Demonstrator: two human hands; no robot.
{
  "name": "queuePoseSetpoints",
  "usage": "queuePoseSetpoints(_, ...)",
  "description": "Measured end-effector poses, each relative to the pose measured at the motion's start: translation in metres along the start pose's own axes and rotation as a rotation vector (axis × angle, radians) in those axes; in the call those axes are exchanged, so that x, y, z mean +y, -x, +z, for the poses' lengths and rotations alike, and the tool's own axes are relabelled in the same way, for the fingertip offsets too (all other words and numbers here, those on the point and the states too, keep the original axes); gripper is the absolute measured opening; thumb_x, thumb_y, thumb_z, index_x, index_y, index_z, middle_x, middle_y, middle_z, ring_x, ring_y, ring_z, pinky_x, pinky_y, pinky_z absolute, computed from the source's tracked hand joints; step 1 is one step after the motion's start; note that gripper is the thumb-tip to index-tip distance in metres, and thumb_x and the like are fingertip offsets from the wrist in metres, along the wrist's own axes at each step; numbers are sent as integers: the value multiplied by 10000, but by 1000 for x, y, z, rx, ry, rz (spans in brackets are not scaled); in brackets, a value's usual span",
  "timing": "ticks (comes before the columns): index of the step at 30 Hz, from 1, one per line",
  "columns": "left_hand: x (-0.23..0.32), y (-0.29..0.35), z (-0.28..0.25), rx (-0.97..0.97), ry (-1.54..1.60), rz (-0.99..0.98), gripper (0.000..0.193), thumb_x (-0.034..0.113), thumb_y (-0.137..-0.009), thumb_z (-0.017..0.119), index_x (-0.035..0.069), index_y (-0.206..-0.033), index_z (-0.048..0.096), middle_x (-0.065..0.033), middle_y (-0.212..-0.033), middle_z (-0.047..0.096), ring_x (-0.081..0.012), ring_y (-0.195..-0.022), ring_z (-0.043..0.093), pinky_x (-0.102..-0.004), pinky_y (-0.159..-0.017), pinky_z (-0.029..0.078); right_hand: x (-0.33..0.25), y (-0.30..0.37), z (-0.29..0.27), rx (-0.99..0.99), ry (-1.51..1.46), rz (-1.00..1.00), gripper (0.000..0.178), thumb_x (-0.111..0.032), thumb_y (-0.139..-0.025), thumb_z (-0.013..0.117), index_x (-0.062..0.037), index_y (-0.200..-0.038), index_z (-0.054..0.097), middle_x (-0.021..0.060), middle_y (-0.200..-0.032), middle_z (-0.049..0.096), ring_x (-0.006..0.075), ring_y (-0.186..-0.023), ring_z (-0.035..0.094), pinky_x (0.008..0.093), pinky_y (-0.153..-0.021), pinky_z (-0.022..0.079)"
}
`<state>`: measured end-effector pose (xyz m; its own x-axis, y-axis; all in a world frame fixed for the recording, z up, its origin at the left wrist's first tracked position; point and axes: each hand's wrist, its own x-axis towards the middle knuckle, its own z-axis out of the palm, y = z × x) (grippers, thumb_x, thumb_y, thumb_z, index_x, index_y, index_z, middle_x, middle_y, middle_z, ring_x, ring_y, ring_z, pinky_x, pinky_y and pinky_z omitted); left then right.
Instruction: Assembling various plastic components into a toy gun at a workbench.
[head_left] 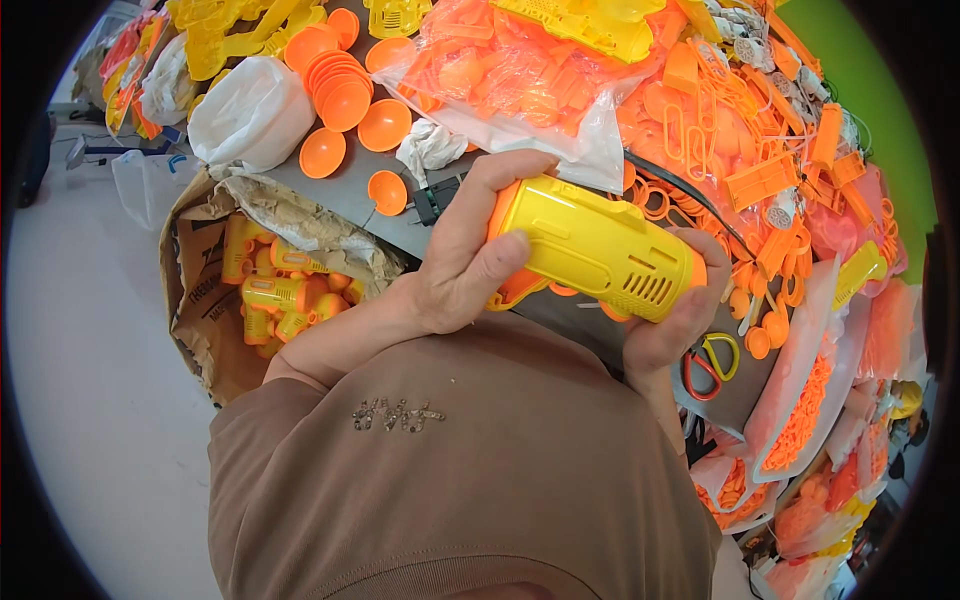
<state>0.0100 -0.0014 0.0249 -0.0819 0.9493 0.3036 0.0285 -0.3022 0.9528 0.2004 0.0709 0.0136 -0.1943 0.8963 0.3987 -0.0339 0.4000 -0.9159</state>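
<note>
Between my two hands is a yellow plastic flashlight-like casing [585, 250] with orange ends and slotted vents. My left hand [465, 245] wraps round its left end, thumb pressed on the yellow side. At the other end, my right hand [675, 310] closes on the orange rim beside the vents. The casing is held tilted above the near edge of the table, its right end lower. Part of an orange piece shows under its left end. The far side of the casing and some of my fingertips are hidden.
At left, a paper sack [205, 290] holds several similar casings [280, 292]. Orange cups [342, 100], a white bag [250, 115] and bagged orange parts [520, 80] cover the table. Red-and-yellow-handled scissors [715, 365] lie near my right hand. Bags of small orange pieces [800, 420] stand at right.
</note>
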Motion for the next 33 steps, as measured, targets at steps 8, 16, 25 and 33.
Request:
queuePoseSetpoints(8,-6,3,-2,36,666,-269,568,464,-952,353,-56,-1132,498,-183,-1141,522,-257,-1069,522,-367,-944,408,1,2,-13,-292,103,-348,510,-387,-849,524,54,-1077,408,187,-945,499,228,-726,514,331,-616,442)
queuePoseSetpoints(16,4,2,6,-262,917,-763,667,549,-930,328,-43,-1180,507,-198,-1168,557,-264,-1099,544,-384,-962,419,-25,-11,-36,-728,12,-598,445,-268,-723,615,72,-981,491,239,-954,559,368,-744,611,408,-610,532)
queuePoseSetpoints(25,38,-9,4,-306,578,-648,621,498,-909,417,-39,-1216,478,-196,-1102,590,-228,-1006,585,-319,-878,453,-45,-10,-34,-670,43,-702,382,-320,-843,502,43,-957,531,217,-977,557,374,-781,611,413,-629,537)
queuePoseSetpoints(33,0,-34,-1,50,898,-835,590,497,-953,329,-38,-1085,538,-135,-1016,614,-189,-895,619,-307,-810,501,0,-5,-6,-168,-274,44,563,-455,-863,495,11,-1168,416,128,-1067,501,211,-914,528,328,-813,442)
